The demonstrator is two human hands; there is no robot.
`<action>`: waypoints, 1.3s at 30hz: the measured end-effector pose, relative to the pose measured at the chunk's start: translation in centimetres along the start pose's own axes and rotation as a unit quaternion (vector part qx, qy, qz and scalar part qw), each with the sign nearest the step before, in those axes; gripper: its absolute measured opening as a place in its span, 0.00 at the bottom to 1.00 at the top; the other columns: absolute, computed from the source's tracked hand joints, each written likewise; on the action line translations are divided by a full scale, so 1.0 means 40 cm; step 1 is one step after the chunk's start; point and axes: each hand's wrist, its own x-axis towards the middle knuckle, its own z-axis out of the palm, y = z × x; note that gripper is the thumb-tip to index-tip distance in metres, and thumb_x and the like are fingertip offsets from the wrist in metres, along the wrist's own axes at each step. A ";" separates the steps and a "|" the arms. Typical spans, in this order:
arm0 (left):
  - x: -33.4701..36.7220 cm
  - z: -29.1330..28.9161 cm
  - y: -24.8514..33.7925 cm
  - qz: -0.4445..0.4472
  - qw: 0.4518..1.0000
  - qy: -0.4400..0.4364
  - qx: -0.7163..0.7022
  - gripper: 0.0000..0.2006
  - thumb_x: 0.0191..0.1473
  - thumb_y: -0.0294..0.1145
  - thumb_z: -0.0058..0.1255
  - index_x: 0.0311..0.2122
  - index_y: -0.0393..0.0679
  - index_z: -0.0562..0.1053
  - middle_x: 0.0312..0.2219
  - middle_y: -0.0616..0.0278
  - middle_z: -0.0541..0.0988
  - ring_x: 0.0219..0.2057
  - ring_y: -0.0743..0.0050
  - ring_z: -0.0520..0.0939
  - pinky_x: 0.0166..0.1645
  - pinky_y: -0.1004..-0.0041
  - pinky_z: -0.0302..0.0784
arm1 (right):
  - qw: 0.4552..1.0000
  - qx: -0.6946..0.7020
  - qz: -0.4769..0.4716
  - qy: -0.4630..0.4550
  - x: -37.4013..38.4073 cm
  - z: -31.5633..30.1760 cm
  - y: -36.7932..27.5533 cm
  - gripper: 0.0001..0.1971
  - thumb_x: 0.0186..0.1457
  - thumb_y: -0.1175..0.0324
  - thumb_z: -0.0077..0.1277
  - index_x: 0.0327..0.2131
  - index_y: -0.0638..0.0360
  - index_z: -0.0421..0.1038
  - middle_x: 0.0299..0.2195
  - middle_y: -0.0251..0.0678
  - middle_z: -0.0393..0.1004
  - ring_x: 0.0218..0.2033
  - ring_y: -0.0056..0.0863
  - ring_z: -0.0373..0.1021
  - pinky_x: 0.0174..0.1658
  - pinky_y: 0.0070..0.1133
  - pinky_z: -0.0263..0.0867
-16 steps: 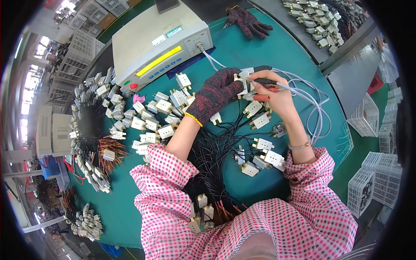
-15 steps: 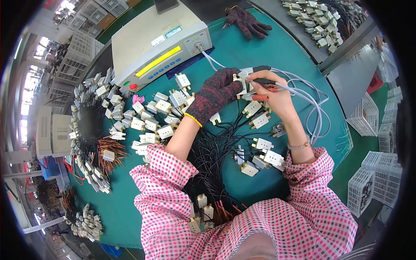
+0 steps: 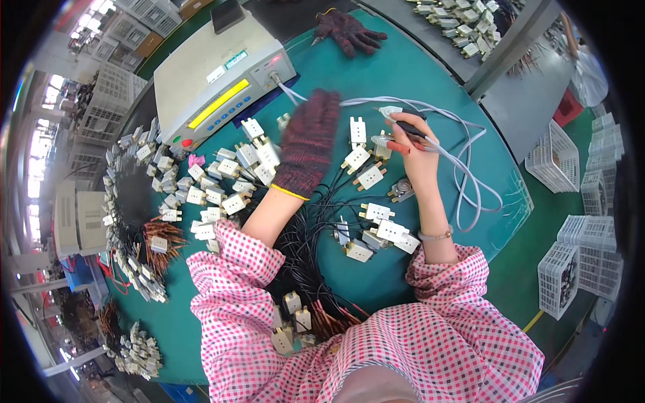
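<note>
R hand (image 3: 420,156) is gripping a black-handled test clip (image 3: 411,129) and a red-handled test clip (image 3: 397,146), fingers closed round both, to the right of the bench tester (image 3: 201,67); the red one's clear tip is sitting right by a plug (image 3: 382,153), contact can't tell. Grey leads (image 3: 475,144) are running from the tester's front socket (image 3: 275,78), looping out well right of it. White plugs w/ brass pins (image 3: 356,159) are lying loose to the tester's right, nearer the wearer. L hand (image 3: 310,142), in a dark red-black knit glove, is stretching flat just right of the tester's front, fingers straight, grip released; it's blurred, so can't tell if it's touching anything underneath. More plugs (image 3: 235,203) are crowding the tester's near side, w/ black cables (image 3: 312,242) trailing from there toward the wearer. A spare glove (image 3: 349,32) is lying off the tester's far right corner; a dark phone-like slab (image 3: 227,16) is resting on top of the tester.
</note>
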 end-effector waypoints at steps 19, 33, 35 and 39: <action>0.046 0.000 -0.008 -0.252 0.771 -0.316 -0.492 0.18 0.52 0.32 0.50 0.47 0.40 0.64 0.38 0.63 0.73 0.40 0.80 0.73 0.44 0.77 0.69 | 0.986 -0.015 0.011 -0.165 0.049 0.026 -0.045 0.08 0.52 0.76 0.50 0.37 0.60 0.72 0.31 0.30 0.74 0.32 0.15 0.68 0.36 0.14 0.64; 0.033 0.002 -0.022 -0.207 0.738 -0.295 -0.571 0.25 0.50 0.27 0.50 0.54 0.41 0.60 0.44 0.63 0.70 0.43 0.79 0.71 0.45 0.77 0.68 | 0.983 -0.062 -0.021 -0.171 0.053 0.019 -0.034 0.09 0.51 0.77 0.50 0.37 0.58 0.73 0.30 0.31 0.74 0.30 0.15 0.69 0.33 0.14 0.65; 0.034 -0.004 -0.017 -0.211 0.735 -0.299 -0.571 0.25 0.50 0.26 0.50 0.54 0.41 0.59 0.44 0.63 0.70 0.44 0.78 0.71 0.46 0.77 0.68 | 0.983 -0.065 -0.020 -0.171 0.052 0.016 -0.035 0.09 0.51 0.77 0.50 0.37 0.58 0.73 0.29 0.31 0.74 0.30 0.15 0.69 0.33 0.14 0.65; 0.035 -0.001 -0.015 -0.213 0.740 -0.305 -0.560 0.25 0.50 0.26 0.49 0.54 0.40 0.60 0.45 0.62 0.70 0.45 0.77 0.70 0.47 0.76 0.68 | 0.983 -0.081 -0.031 -0.164 0.053 0.012 -0.029 0.09 0.50 0.77 0.51 0.37 0.58 0.73 0.28 0.31 0.74 0.29 0.15 0.69 0.33 0.14 0.65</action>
